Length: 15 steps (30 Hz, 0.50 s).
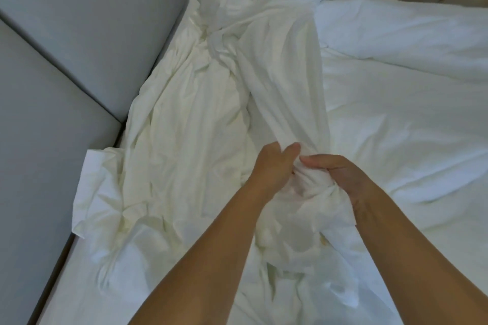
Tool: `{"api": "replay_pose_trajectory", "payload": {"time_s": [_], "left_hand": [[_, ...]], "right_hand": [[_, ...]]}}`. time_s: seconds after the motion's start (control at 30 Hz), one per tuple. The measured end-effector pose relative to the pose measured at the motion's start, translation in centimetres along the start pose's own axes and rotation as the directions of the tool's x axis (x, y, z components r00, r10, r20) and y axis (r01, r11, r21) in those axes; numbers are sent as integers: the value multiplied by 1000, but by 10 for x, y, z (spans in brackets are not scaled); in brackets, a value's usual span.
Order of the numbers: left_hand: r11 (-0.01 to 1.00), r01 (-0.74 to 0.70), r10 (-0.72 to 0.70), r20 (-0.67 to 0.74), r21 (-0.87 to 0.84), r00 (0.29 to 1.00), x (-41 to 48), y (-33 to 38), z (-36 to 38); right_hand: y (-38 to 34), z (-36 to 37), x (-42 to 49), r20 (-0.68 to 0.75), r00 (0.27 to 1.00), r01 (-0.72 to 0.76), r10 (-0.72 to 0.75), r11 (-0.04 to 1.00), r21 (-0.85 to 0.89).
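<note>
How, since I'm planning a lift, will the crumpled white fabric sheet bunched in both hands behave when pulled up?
Probably floppy: the crumpled white fabric sheet lies in deep folds beyond the left hand and right hand gripping it. Likely light, since it bunches small in their grip. It may drag, trailing far across the white bed.

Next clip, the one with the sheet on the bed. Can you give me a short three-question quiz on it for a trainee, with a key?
1. True or false: the left hand and the right hand both grip the same bunch of the white sheet.
2. What stands to the left of the sheet? A) a grey padded panel B) a wooden shelf C) a window
3. Which hand is nearer the grey padded panel?
Key: 1 true; 2 A; 3 the left hand.
</note>
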<state>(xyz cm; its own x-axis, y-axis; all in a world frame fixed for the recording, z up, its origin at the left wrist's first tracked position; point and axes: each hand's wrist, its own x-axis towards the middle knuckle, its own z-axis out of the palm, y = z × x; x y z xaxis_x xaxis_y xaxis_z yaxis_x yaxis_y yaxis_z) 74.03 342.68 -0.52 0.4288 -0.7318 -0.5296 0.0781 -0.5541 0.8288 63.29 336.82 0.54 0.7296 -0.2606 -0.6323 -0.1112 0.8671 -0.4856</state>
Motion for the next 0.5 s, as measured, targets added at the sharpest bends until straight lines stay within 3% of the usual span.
{"api": "replay_pose_trajectory", "payload": {"time_s": [0.03, 0.1, 0.17, 0.23, 0.3, 0.4, 0.43, 0.5], "left_hand": [[974, -113, 135, -103, 195, 985, -5, 4, 5], [828, -265, 403, -195, 495, 894, -18, 14, 12], [763, -343, 494, -151, 548, 856, -31, 25, 18], [822, -352, 431, -86, 447, 898, -36, 35, 22], [942, -281, 295, -55, 181, 954, -39, 46, 16], [985, -145, 144, -16, -96, 989, -38, 42, 3], [984, -142, 137, -51, -109, 989, -39, 35, 0], [991, -136, 131, -153, -17, 979, -40, 13, -4]], "right_hand": [[-3, -6, -3, -63, 998, 22, -22, 1000, -1], [-5, -16, -5, -187, 965, 186, -183, 982, -1], [3, -20, -8, -122, 943, 319, -309, 946, 65], [15, -17, -15, 93, 951, 279, -296, 947, 159], [22, -15, -18, 194, 947, 258, -255, 966, 9], [21, -3, -16, 116, 971, 237, -211, 919, -314], [18, -3, -17, 72, 969, 246, -235, 916, -316], [10, -8, -26, 51, 963, 268, -265, 960, -75]]}}
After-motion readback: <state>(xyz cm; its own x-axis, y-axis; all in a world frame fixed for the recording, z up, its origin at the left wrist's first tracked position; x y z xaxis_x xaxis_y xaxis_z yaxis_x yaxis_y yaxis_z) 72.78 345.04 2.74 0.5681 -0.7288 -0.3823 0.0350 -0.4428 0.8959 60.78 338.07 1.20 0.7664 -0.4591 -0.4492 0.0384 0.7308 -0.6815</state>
